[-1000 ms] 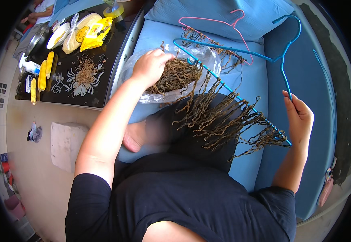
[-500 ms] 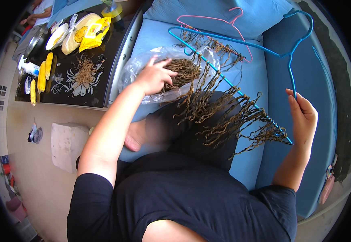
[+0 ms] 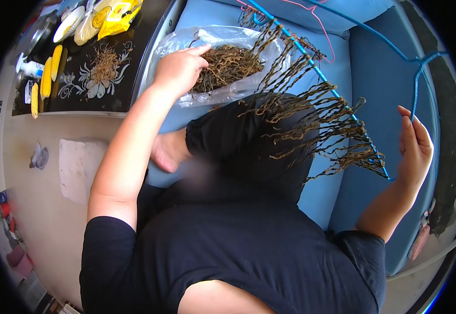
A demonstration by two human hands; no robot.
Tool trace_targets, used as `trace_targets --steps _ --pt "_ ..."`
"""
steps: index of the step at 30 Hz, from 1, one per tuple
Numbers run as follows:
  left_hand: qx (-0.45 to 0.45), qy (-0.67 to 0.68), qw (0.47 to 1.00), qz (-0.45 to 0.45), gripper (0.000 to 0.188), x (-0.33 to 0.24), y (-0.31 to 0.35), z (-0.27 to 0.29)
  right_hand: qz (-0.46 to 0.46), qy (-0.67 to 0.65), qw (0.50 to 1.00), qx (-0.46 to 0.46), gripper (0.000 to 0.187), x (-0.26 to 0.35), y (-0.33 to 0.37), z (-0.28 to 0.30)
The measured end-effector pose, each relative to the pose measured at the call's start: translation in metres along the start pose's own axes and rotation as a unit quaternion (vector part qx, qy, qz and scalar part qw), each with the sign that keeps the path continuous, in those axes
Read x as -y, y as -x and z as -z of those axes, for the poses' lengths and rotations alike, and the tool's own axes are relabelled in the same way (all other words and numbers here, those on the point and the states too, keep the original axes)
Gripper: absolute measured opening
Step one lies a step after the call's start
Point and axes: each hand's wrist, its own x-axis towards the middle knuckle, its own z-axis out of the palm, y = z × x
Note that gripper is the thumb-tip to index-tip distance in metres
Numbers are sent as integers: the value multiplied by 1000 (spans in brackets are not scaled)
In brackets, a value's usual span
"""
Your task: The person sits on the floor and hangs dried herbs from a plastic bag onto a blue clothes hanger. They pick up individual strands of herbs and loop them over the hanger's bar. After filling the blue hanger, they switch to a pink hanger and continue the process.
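Observation:
A blue clothes hanger (image 3: 367, 25) is tilted across the upper right, its far end and part of its hook cut off by the frame. My right hand (image 3: 416, 149) is closed on one sloping arm of it. Dark brown, twisted dried strips (image 3: 311, 112) hang from its long bar over my bent leg. My left hand (image 3: 179, 70) hovers at or rests on the left side of a clear plastic bag (image 3: 207, 98), fingers stretched out over more dried strips (image 3: 233, 65). Whether its fingertips touch them is unclear.
The blue sofa (image 3: 325, 183) carries the bag, with a pink hanger (image 3: 319, 21) behind. At left, a black table (image 3: 99, 107) holds corn cobs (image 3: 45, 78), a pile of dry shreds (image 3: 105, 65), a yellow packet (image 3: 120, 20) and dishes. A pale stool (image 3: 81, 170) stands on the floor.
The view has shifted, so the table and bag sit higher. My left hand has drawn to the bag's left side, its fingers less spread. The blue hanger has tilted farther with my right hand.

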Motion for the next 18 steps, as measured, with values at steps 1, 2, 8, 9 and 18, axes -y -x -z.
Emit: trace_targets --steps 1,2,8,9,18 --pt "-37 -17 999 -4 16 -1 6 -2 0 3 1000 -8 13 1 0 3" --pt "-74 -34 997 -9 15 -4 12 -4 1 6 1000 -17 13 2 0 7" --pt "-157 96 981 -67 5 -37 48 -19 13 -23 999 -37 14 8 -6 36" --pt "-78 77 994 5 9 -40 59 -32 8 -19 999 -35 14 10 -7 37" --pt "133 224 926 273 25 -9 72 -104 13 -41 997 -69 14 7 -4 34"
